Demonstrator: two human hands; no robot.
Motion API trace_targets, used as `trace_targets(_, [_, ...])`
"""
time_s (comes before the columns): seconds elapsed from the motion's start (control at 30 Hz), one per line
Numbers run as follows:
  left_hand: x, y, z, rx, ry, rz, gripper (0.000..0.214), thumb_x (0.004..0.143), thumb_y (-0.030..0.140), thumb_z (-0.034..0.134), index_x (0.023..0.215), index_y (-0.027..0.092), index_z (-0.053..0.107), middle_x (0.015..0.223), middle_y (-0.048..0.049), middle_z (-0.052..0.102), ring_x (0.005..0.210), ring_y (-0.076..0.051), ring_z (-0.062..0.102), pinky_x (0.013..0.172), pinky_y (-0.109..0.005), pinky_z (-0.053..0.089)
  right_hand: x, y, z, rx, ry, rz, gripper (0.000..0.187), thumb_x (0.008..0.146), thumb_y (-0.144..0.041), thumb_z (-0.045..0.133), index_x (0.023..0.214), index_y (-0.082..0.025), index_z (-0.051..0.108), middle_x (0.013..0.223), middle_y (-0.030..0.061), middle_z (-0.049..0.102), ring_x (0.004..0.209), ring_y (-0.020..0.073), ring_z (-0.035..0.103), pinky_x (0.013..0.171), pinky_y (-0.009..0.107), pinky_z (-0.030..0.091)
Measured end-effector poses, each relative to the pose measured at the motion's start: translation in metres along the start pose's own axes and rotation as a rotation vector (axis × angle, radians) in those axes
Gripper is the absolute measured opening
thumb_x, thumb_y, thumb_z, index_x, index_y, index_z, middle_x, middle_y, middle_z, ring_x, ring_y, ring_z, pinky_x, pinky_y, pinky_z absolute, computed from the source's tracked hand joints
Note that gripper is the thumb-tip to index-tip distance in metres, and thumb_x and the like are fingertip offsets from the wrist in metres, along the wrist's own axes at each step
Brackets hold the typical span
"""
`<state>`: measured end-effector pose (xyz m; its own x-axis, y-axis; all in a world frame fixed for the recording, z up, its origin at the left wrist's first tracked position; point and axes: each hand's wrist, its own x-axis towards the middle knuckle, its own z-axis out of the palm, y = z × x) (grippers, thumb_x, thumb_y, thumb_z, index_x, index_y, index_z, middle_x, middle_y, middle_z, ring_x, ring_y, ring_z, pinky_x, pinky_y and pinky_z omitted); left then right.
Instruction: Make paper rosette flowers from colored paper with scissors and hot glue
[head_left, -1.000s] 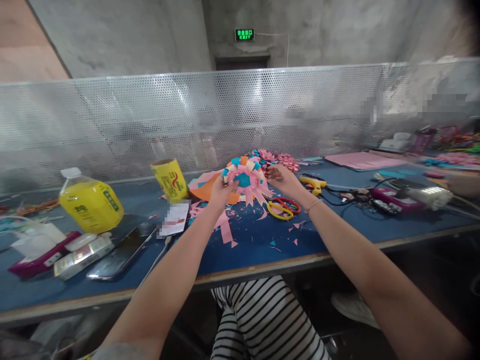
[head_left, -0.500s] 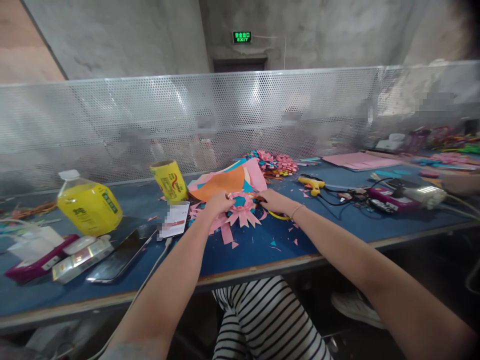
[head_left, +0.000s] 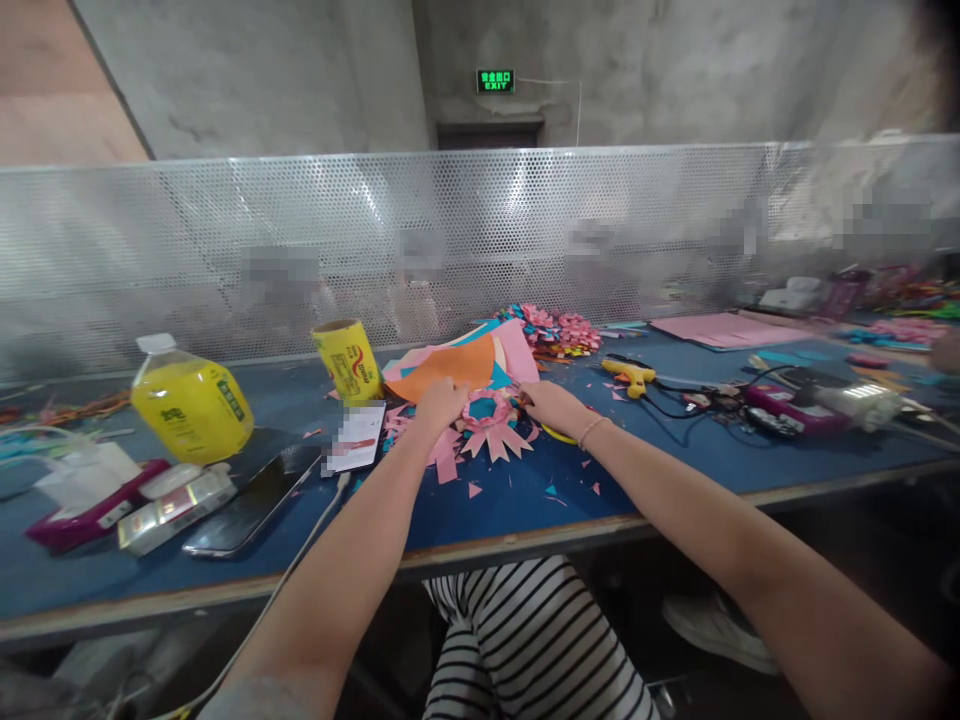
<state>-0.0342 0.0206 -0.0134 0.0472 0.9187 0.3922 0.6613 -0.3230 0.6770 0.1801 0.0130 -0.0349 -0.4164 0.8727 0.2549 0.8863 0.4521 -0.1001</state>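
Observation:
A pink paper rosette (head_left: 498, 440) with a blue centre and forked pink tails lies in front of me on the blue table. My left hand (head_left: 444, 405) is closed at its left edge, fingertips pinching the rim. On the opposite side, my right hand (head_left: 553, 406) has its fingers curled in at the right edge; the fingertips are small and partly hidden. A yellow curved handle (head_left: 559, 436) shows partly under my right wrist. Pink paper strips (head_left: 446, 462) and small scraps are scattered around the rosette. Just behind it are sheets of orange paper (head_left: 450, 370) and pink paper (head_left: 516, 350).
A yellow tape roll (head_left: 349, 362), a phone (head_left: 358, 437), a darker phone (head_left: 251, 508) and a bottle of yellow liquid (head_left: 196, 412) stand or lie leftward. Rightward are a yellow glue gun (head_left: 631, 376) and cables. A perforated metal screen (head_left: 480, 215) runs behind.
The view has shifted slightly, so the table items appear a little farther right. Both hands stay at the rosette, which now looks a bit more tilted, with more of its ring rim showing.

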Motion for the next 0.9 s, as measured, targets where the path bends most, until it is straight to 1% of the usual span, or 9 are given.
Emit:
trace_targets(0.07, [0.0,0.003,0.001,0.109,0.013,-0.038,0.029,0.074,0.028,0.05,0.047,0.02,0.041,0.051,-0.0047,0.05,0.066,-0.023,0.055,0.063,-0.03,0.038,0.0,-0.001,0.0,-0.016,0.007,0.013,0.022,0.082,-0.014,0.043,0.097,-0.016,0.059,0.095,0.0104,0.067,0.089,0.0205,0.061,0.067,0.025,0.038])
trace_targets(0.13, [-0.001,0.007,0.003,0.147,-0.003,-0.042,0.028,0.076,0.029,0.049,0.05,0.02,0.041,0.05,-0.0029,0.049,0.065,-0.02,0.055,0.061,-0.027,0.037,0.001,-0.001,0.002,-0.024,0.018,0.018,0.022,0.083,-0.015,0.043,0.097,-0.016,0.059,0.096,0.011,0.067,0.089,0.0204,0.061,0.068,0.025,0.039])
trace_targets(0.23, [-0.002,0.009,0.006,0.149,-0.073,-0.014,0.027,0.076,0.029,0.05,0.052,0.02,0.043,0.05,-0.0016,0.049,0.061,-0.019,0.054,0.059,-0.026,0.035,0.003,0.001,0.005,-0.033,0.031,0.005,0.019,0.081,-0.021,0.047,0.095,-0.014,0.059,0.099,0.0132,0.065,0.091,0.022,0.06,0.071,0.026,0.039])
trace_targets(0.37, [-0.002,0.006,0.012,0.139,-0.161,0.049,0.026,0.075,0.038,0.054,0.058,0.019,0.052,0.053,-0.0023,0.053,0.06,-0.019,0.055,0.059,-0.026,0.035,0.005,0.005,0.009,-0.03,0.026,0.009,0.024,0.081,-0.026,0.047,0.098,-0.012,0.057,0.103,0.0152,0.064,0.094,0.0236,0.058,0.075,0.027,0.039])
trace_targets(0.47, [-0.002,0.003,0.016,0.127,-0.181,0.151,0.027,0.072,0.044,0.057,0.064,0.018,0.058,0.066,-0.0061,0.061,0.069,-0.021,0.058,0.062,-0.027,0.038,0.006,0.006,0.01,-0.016,0.003,0.036,0.028,0.079,-0.028,0.05,0.101,-0.011,0.056,0.104,0.0154,0.063,0.094,0.024,0.058,0.074,0.027,0.04])
trace_targets(0.53, [-0.002,0.004,0.016,0.157,-0.187,0.197,0.026,0.072,0.044,0.057,0.067,0.018,0.06,0.074,-0.0082,0.063,0.077,-0.023,0.059,0.067,-0.029,0.04,0.008,0.006,0.011,-0.01,-0.01,0.049,0.029,0.078,-0.028,0.051,0.102,-0.011,0.056,0.103,0.0152,0.064,0.093,0.0242,0.059,0.072,0.027,0.04])
trace_targets(0.63, [-0.001,0.004,0.016,0.199,-0.15,0.189,0.025,0.071,0.041,0.059,0.077,0.017,0.063,0.086,-0.0118,0.066,0.088,-0.026,0.059,0.075,-0.031,0.042,0.009,0.006,0.012,0.028,-0.024,0.076,0.03,0.077,-0.026,0.052,0.103,-0.012,0.056,0.1,0.0141,0.065,0.091,0.0237,0.059,0.071,0.027,0.04])
trace_targets(0.73, [0.0,0.003,0.016,0.25,-0.131,0.18,0.031,0.073,0.041,0.057,0.089,0.015,0.064,0.097,-0.0147,0.066,0.096,-0.028,0.057,0.083,-0.034,0.042,0.009,0.005,0.012,0.086,-0.031,0.108,0.032,0.076,-0.024,0.053,0.106,-0.014,0.056,0.096,0.0115,0.066,0.09,0.0221,0.06,0.07,0.025,0.039])
trace_targets(0.9, [0.001,0.001,0.017,0.39,-0.157,0.184,0.037,0.078,0.041,0.051,0.099,0.013,0.063,0.103,-0.0125,0.064,0.098,-0.023,0.057,0.086,-0.031,0.043,0.006,0.002,0.01,0.07,-0.011,0.106,0.032,0.075,-0.019,0.051,0.107,-0.014,0.054,0.097,0.0111,0.066,0.089,0.0215,0.061,0.068,0.025,0.038])
